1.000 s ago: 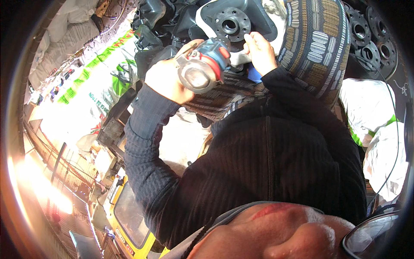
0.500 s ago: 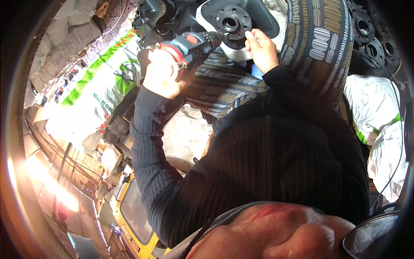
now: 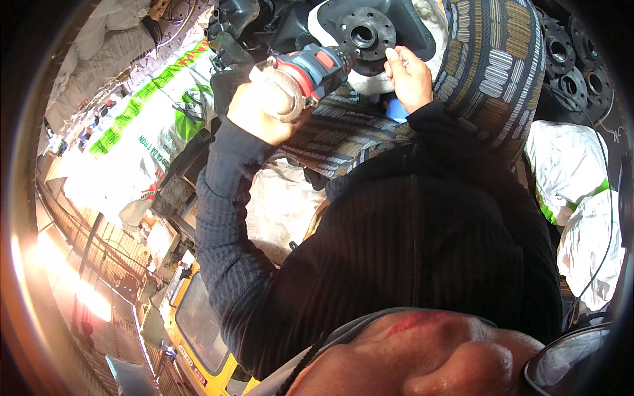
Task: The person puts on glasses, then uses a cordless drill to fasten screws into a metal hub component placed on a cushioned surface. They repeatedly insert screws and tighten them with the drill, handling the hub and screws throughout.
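My left hand [image 3: 264, 105] is wrapped round a blue-grey and red cordless drill [image 3: 316, 68]. The drill's black chuck reaches the near-left edge of a round black flange [image 3: 387, 28], which has a central hub and a ring of holes. This flange sits on a black, rounded-corner plate [image 3: 417, 41] in front of me, over white material. My right hand [image 3: 412, 80] is closed beside the flange's near-right rim, thumb and forefinger together. Whatever the fingertips hold, if anything, is too small to make out. The drill's tip is hidden by its chuck.
My patterned trouser leg [image 3: 492, 72] borders the work on the right. More black flanges [image 3: 559, 51] are stacked beyond it, near white sacks [image 3: 568, 162] and a dark cable. Black moulded parts [image 3: 239, 23] lie at the far left, beside a large white-and-green sack [image 3: 148, 142].
The drill in my left hand has moved right, closer in to the flange. My right hand keeps its pinch by the rim. The whole view has shifted slightly.
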`<state>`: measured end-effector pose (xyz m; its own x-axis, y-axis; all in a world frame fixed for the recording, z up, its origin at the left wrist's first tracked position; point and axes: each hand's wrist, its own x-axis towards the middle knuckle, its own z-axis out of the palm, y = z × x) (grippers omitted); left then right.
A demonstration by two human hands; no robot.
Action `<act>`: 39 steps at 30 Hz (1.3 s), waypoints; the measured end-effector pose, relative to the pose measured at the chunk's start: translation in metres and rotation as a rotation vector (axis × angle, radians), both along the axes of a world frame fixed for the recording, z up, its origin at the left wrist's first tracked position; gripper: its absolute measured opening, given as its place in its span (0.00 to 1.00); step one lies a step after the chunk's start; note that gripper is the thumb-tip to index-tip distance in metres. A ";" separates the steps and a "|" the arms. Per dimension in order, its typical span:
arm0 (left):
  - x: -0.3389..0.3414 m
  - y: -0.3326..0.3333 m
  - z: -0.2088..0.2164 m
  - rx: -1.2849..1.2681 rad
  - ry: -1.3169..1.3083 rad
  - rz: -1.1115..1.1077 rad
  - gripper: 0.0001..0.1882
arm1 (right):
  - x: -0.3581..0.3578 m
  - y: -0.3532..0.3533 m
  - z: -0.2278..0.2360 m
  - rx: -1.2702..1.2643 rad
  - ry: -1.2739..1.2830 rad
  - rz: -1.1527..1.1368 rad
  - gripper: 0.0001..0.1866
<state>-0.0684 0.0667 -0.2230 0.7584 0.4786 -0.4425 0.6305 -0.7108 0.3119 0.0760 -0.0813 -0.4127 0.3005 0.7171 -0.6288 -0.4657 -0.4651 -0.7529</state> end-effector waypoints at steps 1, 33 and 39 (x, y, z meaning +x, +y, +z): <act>0.008 -0.002 0.002 0.007 0.004 -0.018 0.23 | 0.000 0.001 -0.001 -0.035 0.039 -0.009 0.13; 0.042 -0.005 0.034 -0.011 0.186 -0.039 0.31 | 0.000 -0.002 -0.009 -0.004 0.164 -0.097 0.10; 0.021 0.015 0.018 -0.213 0.042 0.149 0.22 | 0.002 -0.002 -0.006 -0.008 0.342 -0.154 0.09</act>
